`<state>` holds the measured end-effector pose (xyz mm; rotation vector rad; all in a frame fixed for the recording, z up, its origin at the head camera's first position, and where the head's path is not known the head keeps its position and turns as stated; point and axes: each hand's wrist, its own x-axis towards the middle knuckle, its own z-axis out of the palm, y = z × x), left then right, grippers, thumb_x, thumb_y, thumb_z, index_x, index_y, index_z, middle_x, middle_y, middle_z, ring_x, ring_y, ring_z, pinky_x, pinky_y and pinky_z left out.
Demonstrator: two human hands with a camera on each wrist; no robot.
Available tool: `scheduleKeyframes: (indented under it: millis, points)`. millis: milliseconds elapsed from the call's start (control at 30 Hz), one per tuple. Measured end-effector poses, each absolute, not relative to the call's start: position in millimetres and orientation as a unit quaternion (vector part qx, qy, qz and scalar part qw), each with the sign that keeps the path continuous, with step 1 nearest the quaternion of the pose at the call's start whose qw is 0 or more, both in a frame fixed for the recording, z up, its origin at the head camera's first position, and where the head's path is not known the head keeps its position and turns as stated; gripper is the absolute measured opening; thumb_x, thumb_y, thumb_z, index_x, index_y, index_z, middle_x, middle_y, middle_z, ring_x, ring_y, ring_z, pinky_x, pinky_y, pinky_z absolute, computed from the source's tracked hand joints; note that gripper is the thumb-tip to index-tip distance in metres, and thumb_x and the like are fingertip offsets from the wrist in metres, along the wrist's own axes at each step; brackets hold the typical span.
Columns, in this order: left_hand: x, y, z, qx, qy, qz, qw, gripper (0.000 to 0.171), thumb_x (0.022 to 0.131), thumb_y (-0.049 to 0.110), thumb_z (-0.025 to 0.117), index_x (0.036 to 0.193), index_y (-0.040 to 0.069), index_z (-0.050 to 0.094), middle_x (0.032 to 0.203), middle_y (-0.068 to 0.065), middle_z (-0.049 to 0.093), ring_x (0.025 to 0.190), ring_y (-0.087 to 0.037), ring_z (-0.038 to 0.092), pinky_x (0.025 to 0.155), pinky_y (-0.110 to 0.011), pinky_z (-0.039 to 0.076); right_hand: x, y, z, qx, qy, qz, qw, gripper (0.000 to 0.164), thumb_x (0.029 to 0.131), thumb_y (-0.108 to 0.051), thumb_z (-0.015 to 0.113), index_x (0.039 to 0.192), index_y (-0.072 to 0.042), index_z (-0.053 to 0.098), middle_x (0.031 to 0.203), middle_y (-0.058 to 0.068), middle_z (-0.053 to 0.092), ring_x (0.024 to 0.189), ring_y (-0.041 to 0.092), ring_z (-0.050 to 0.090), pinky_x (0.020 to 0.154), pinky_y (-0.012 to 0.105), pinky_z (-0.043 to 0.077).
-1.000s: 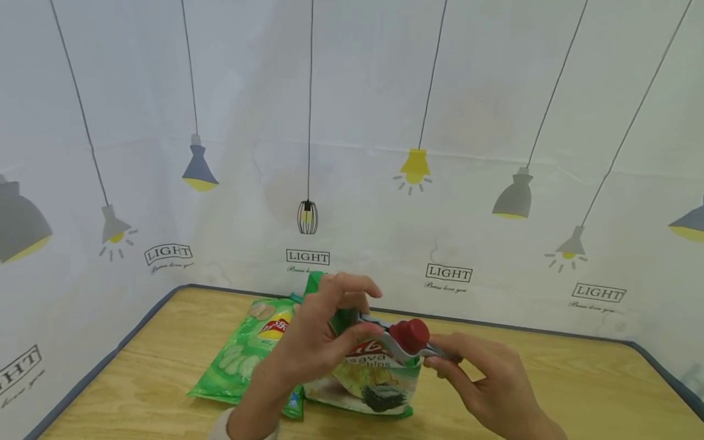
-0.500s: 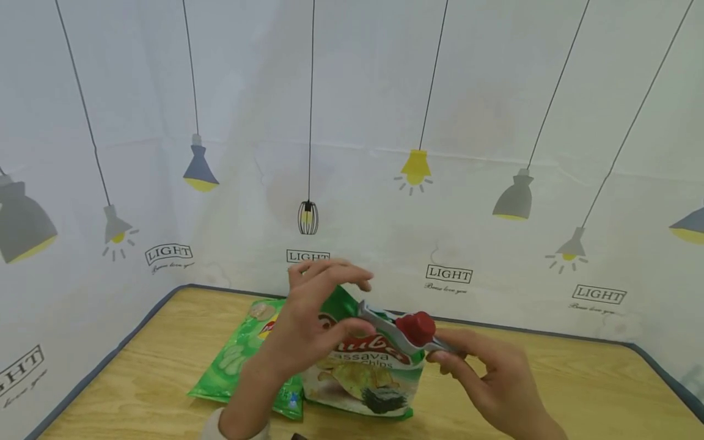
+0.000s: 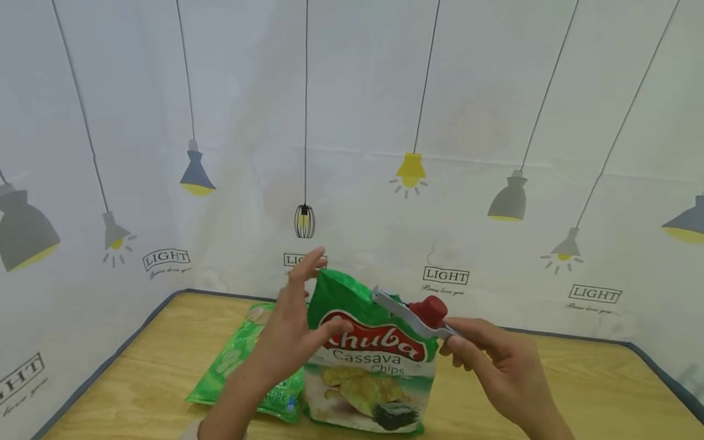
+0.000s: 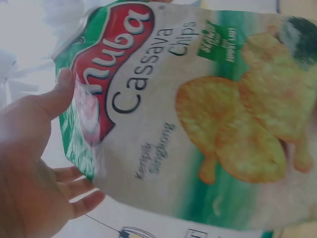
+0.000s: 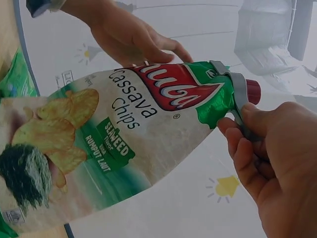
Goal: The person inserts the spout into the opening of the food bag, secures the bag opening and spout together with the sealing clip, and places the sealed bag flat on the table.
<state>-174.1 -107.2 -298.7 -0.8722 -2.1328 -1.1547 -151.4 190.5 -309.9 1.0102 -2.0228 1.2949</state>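
A green and white bag of cassava chips (image 3: 363, 366) stands upright on the table. A grey bag clip (image 3: 407, 315) with a red cap (image 3: 431, 310) sits across the right part of its top edge. My right hand (image 3: 503, 373) pinches the clip's right end between thumb and fingers. At the bag's upper left is my left hand (image 3: 288, 324), its fingers spread, the thumb in front of the bag. In the left wrist view the thumb overlaps the bag (image 4: 148, 99) and the fingertips lie along its edge; whether they touch cannot be told. The right wrist view shows the clip (image 5: 237, 96) on the green top.
A second green chip bag (image 3: 231, 366) lies on the wooden table (image 3: 137, 373), left of the standing one and partly behind my left arm. A pale curtain (image 3: 352, 110) printed with lamps hangs behind the table.
My left hand has moved left, away from the clip's left end, and its fingers have spread, uncovering more of the bag. The clip and my right hand have shifted slightly right.
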Motion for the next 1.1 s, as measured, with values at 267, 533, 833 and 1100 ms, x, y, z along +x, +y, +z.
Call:
scheduleKeyframes:
  millis: [267,533,833,1100]
  points:
    - [-186,-138,-338,-0.348,-0.797,-0.492,0.040,0.105,0.085,0.020,0.074,0.151,0.032,-0.007,0.129,-0.014,0.052,0.101,-0.021,0.060,0.081,-0.041,0.050,-159,195,-312,0.354,-0.774,0.417,0.318,0.036,0.081,0.017,0.065,0.110,-0.005,0.068,0.082,-0.004,0.069,0.064,0.006,0.060,0.056,0.019,0.049]
    - [-185,-149,-360,-0.374,-0.815,-0.441,0.046,0.090,0.085,0.008,0.072,0.154,0.029,0.018,0.144,-0.003,0.044,0.118,-0.019,0.054,0.091,-0.042,0.047,-167,195,-320,0.360,-0.773,0.410,0.324,0.045,0.081,0.016,0.065,0.121,-0.004,0.062,0.090,0.001,0.069,0.068,0.007,0.062,0.055,0.019,0.048]
    - [-188,-135,-369,-0.401,-0.798,-0.430,0.128,0.077,0.087,-0.004,0.066,0.150,0.026,0.033,0.132,-0.007,0.057,0.099,-0.013,0.063,0.075,-0.032,0.052,-172,188,-346,0.368,-0.743,0.430,0.357,0.074,0.087,-0.004,0.069,0.145,0.004,0.024,0.138,0.018,0.042,0.111,0.017,0.052,0.081,0.019,0.044]
    - [-187,-130,-369,-0.391,-0.791,-0.446,0.152,0.075,0.086,-0.007,0.065,0.148,0.026,0.038,0.131,-0.006,0.058,0.106,-0.016,0.062,0.080,-0.034,0.052,-175,174,-409,0.385,-0.715,0.418,0.408,0.057,0.098,-0.028,0.055,0.130,0.009,0.027,0.139,0.029,0.027,0.121,0.017,0.043,0.086,0.018,0.042]
